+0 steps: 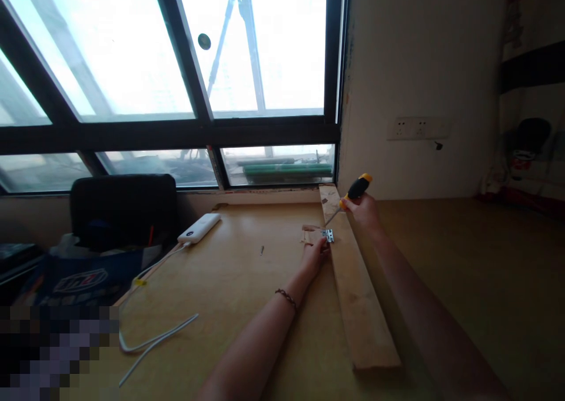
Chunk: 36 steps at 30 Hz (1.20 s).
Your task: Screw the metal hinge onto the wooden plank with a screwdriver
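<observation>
Metal hinge point(329, 236) was positioned at the left edge of the wooden plank point(364, 312), which lay flat on the table point(247, 295), presumably for firm support. Left hand point(315, 255) fingers touched the hinge, apparently to steady it; whether they pinched or merely pressed could not be determined. Right hand point(365, 211) fingers were clenched around the yellow-and-black screwdriver point(358, 186), its shaft angled down toward the hinge, likely for aim. The power bank point(199, 229) sat well apart, leaving working room.
</observation>
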Motion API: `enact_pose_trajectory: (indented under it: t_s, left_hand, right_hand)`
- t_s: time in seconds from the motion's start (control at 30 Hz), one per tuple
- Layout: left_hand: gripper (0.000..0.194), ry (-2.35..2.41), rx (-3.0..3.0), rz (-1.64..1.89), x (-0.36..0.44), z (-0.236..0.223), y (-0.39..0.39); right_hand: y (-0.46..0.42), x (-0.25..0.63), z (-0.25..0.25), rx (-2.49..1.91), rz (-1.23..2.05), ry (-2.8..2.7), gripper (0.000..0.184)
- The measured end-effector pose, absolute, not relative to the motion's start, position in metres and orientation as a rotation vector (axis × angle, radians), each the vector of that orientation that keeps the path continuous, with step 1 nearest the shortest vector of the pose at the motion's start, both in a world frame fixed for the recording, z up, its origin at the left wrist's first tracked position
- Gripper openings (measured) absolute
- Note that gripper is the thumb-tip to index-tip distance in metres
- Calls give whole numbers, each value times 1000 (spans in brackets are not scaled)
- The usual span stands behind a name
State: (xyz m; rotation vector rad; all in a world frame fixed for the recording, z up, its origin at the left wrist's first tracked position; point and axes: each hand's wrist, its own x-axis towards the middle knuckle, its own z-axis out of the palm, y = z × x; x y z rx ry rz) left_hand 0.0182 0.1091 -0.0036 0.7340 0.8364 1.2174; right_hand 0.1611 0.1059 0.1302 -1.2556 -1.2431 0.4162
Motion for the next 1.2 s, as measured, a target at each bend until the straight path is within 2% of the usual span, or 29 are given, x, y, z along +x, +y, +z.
enact_pose_trajectory:
  t_s: [0.13,0.3,0.83,1.2]
  left_hand:
    - [27,830,733,1228,19,-5,110]
    - [29,828,742,1234,19,-7,108]
    - [23,819,732,1238,19,-4,107]
    - [29,805,722,1231,19,-10,110]
  right_hand:
    - [115,159,117,-1361,376,-1247,33]
    - [122,164,109,-1286,440,-1225,32]
    - [122,169,111,-1237,466,-1200,28]
    - [122,168,112,-1251,459,-1205,27]
